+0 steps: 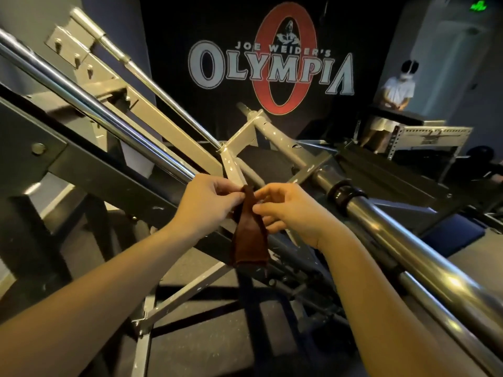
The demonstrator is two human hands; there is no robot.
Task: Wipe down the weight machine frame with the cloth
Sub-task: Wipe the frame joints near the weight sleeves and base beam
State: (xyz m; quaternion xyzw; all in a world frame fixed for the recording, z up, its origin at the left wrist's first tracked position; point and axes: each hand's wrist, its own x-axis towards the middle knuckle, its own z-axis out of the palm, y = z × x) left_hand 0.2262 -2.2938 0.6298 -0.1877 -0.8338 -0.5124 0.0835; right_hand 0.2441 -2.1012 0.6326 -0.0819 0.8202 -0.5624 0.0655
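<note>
Cloth point(249, 235), dark brown, hangs in a narrow fold between both hands, out in front of the weight machine frame point(174, 123) and not visibly touching it. The left hand point(206, 205) pinches the upper edge with thumb and fingertips. The right hand point(288, 210) pinches the same top corner from the other side, its remaining fingers curled behind the fabric. The lower hem hangs loose.

Just behind the cloth's top, beige beams of the frame meet at a welded joint point(231, 164). A shiny chrome rod point(89, 104) runs from the upper left down toward the left hand, alongside a dark steel beam point(81, 164). On the right, a thick metal bar point(381, 221) with a black collar point(344, 198) slants down past the right forearm. Pale struts cross the dark floor point(190, 349) under the arms.

Beyond the machine hangs a black banner point(272, 69) reading "Joe Weider's Olympia". At the far right a person point(398, 91) in white stands behind a perforated metal rack point(430, 134).
</note>
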